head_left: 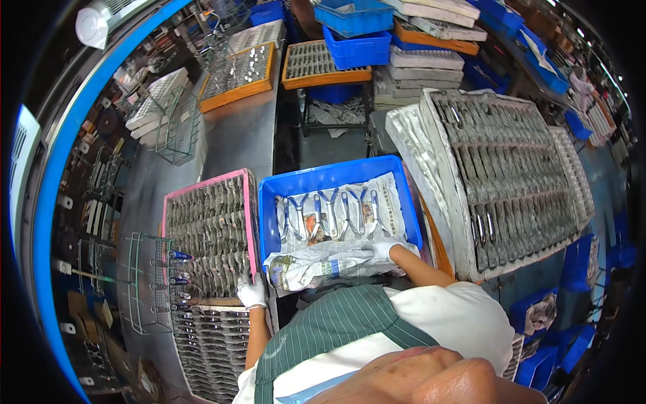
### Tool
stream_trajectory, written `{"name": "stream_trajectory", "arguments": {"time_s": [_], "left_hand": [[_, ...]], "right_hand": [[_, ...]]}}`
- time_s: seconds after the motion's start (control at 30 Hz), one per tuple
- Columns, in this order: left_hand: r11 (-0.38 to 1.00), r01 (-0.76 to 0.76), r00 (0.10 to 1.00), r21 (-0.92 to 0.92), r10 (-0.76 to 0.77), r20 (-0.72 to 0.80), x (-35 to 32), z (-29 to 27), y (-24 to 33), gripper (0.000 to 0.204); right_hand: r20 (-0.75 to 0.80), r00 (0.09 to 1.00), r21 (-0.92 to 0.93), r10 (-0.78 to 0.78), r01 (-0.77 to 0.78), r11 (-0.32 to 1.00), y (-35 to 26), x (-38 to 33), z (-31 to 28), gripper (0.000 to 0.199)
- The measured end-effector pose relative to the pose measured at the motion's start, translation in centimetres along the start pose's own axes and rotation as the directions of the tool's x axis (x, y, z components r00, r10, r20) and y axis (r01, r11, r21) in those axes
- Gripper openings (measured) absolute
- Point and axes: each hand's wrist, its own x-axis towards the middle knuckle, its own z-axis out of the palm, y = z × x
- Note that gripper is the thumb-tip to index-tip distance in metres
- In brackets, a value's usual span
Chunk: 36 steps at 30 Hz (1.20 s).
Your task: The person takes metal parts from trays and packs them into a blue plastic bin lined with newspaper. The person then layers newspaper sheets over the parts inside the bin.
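A blue bin (pixel 264 195) in front of me is lined with newspaper (pixel 388 202). On that lining lies a row of several shiny, forked metal pieces (pixel 316 212); their exact kind is unclear. My right hand (pixel 381 251), in a white glove, grips the folded newspaper sheet (pixel 316 264) at the bin's near side, its fingers partly hidden. My left hand (pixel 252 293), also gloved, is at the near right corner of a pink-edged tray (pixel 250 222), fingers stretched toward its rim. Nothing plainly shows in it.
Another slotted tray (pixel 212 343) lies nearer me on the left, beside a green wire rack (pixel 145 283). A large slotted board (pixel 511 182) leans at the right. Farther off are orange-framed trays (pixel 326 65), stacked blue bins (pixel 356 47) and white trays (pixel 424 74).
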Motion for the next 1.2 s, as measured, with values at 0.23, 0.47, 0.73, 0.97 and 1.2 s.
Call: {"name": "stream_trajectory", "arguments": {"time_s": [0.23,0.47,0.73,0.97,1.2], "left_hand": [[0.398,0.503,0.845,-0.767,-0.039,0.534,-1.9,-4.9,9.7,0.048],[0.119,0.209,0.927,-0.971,-0.339,0.159,-0.6,-6.0,15.2,0.03],[-0.234,0.126,0.869,-0.964,-0.442,0.221,1.4,-8.7,11.1,0.043],[-0.043,0.079,0.562,-0.996,-0.823,0.08,2.5,-13.3,4.6,0.038],[-0.174,0.316,0.747,-0.933,-0.561,0.358,-4.9,-15.1,-7.6,0.053]], "right_hand": [[-0.392,0.879,0.587,-0.27,0.465,0.663,-12.6,1.5,-4.4,0.032],[-0.565,0.756,0.732,-0.331,0.644,0.222,-23.4,3.5,-2.3,0.021],[-0.474,0.688,0.629,-0.549,0.701,0.336,-27.3,2.9,-1.8,0.028],[-0.199,0.439,0.333,-0.876,0.871,0.36,-27.0,-2.8,-7.8,0.033],[-0.612,0.136,0.528,-0.779,0.803,-0.275,-29.1,-11.6,-19.0,0.034]]}}
